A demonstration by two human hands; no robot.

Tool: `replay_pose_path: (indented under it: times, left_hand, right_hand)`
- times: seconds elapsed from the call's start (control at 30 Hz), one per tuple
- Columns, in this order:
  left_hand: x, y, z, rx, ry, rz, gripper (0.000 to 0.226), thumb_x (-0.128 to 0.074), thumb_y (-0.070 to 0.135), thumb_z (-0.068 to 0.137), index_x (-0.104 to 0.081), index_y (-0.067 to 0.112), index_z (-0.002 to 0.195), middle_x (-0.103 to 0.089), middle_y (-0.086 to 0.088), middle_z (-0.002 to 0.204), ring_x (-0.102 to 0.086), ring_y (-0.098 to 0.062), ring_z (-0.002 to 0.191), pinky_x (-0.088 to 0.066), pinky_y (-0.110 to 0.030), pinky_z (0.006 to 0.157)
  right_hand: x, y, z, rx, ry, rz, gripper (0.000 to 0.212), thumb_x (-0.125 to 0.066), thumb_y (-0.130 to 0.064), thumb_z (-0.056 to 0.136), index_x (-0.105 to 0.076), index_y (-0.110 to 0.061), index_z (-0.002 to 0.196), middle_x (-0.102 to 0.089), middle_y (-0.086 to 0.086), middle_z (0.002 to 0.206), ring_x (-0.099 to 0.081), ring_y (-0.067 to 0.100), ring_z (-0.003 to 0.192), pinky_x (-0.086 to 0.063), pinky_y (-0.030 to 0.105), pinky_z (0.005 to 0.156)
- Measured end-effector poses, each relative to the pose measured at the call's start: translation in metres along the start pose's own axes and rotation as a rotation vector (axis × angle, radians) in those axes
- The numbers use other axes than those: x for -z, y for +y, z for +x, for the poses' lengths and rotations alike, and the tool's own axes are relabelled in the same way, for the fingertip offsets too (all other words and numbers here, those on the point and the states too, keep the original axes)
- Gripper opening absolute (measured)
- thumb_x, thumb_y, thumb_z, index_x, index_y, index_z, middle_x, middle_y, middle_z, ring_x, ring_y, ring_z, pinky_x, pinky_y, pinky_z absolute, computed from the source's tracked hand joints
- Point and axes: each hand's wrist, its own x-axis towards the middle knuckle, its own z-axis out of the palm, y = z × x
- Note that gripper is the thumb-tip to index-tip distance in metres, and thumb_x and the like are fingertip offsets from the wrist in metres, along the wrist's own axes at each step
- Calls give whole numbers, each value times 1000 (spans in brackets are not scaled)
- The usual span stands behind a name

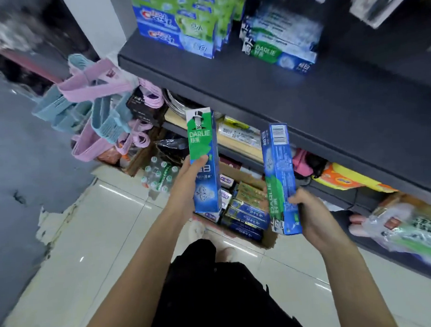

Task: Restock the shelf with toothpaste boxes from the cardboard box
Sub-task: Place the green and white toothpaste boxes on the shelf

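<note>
My left hand [185, 186] grips a green and blue Darlie toothpaste box [203, 143], held upright with its logo end up. My right hand [312, 212] grips a second Darlie toothpaste box [280, 174], also upright but with the barcode end up. Both boxes hang above the open cardboard box [268, 238] on the floor, which holds several more toothpaste boxes [246, 212]. The dark shelf [254, 84] above carries a stack of Darlie boxes [277, 41] and Crest boxes [174, 23] to its left.
Pink and blue plastic baskets [90, 108] hang at the shelf's left end. A pack of water bottles [159, 175] stands on the tiled floor. Lower shelves hold mixed packets and bags [405, 224]. My black-clad legs fill the bottom middle.
</note>
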Motion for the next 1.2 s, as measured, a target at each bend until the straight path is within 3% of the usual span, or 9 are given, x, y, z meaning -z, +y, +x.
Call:
replay_pose_path:
  times: [0.1, 0.17, 0.27, 0.37, 0.57, 0.73, 0.83, 0.97, 1.2]
  left_hand:
    - [-5, 12, -1, -15, -38, 101, 42, -75, 51, 68, -66, 32, 104, -66, -1, 117, -61, -22, 109, -43, -45, 102]
    - [-11, 16, -1, -36, -76, 155, 51, -79, 50, 65, -64, 33, 111, -64, 2, 121, -60, -18, 113, -42, -42, 103]
    - [-21, 21, 0, -43, -135, 181, 41, -73, 28, 79, -59, 26, 117, -67, 12, 108, -63, -8, 102, -48, -29, 93]
    - [-32, 24, 1, -87, -157, 183, 45, -76, 21, 75, -59, 21, 116, -70, 10, 104, -67, -4, 92, -52, -18, 77]
    - [-46, 27, 10, -70, -233, 157, 46, -79, 9, 70, -64, 13, 113, -72, -6, 107, -68, -27, 98, -53, -46, 90]
    - [-65, 31, 11, -250, -213, 341, 52, -80, -2, 67, -60, 13, 113, -71, 3, 101, -68, -6, 89, -54, -20, 76]
    - [-68, 30, 15, -360, -265, 466, 69, -82, -7, 61, -52, 13, 119, -68, 1, 106, -66, -2, 88, -51, -18, 76]
    - [-70, 29, 20, -423, -308, 662, 74, -88, 11, 54, -52, 21, 118, -68, 3, 108, -65, -6, 95, -50, -19, 81]
    - [-56, 35, 12, -400, 128, 293, 34, -78, 28, 72, -62, 20, 101, -70, 8, 85, -65, -3, 72, -49, -20, 71]
  right_hand:
    - [-17, -6, 2, 14, 87, -28, 30, -56, -17, 79, -58, -5, 107, -71, 0, 72, -66, 12, 57, -50, 18, 49]
    - [-28, -7, 6, 18, 106, -65, 47, -69, -30, 77, -58, -7, 116, -72, 3, 82, -67, 15, 62, -52, 22, 52]
    - [-40, -11, 11, 11, 73, -77, 70, -81, -39, 63, -56, -12, 123, -73, 9, 98, -70, 20, 72, -56, 28, 60]
    - [-44, -10, 18, 7, 70, -33, 56, -73, -28, 70, -58, -16, 122, -69, 12, 112, -70, 23, 89, -57, 36, 77]
    - [-41, -29, 26, 93, 43, -473, 67, -73, -33, 66, -53, -26, 130, -64, -6, 123, -60, 15, 115, -42, 43, 105]
    - [-36, -70, 29, 165, 25, -729, 50, -65, -30, 87, -38, -24, 129, -57, -11, 121, -58, -6, 99, -47, 8, 77]
    - [-23, -109, 37, 333, 126, -891, 74, -68, -35, 83, -24, -29, 143, -55, -8, 117, -54, 6, 102, -41, 17, 84]
    - [-6, -147, 42, 355, -22, -1244, 76, -80, -35, 71, -40, -33, 136, -65, 0, 93, -67, 20, 84, -52, 23, 72]
    - [52, -169, 84, 631, 316, -650, 30, -71, -14, 83, -61, -33, 104, -55, 4, 95, -60, 13, 83, -58, 29, 70]
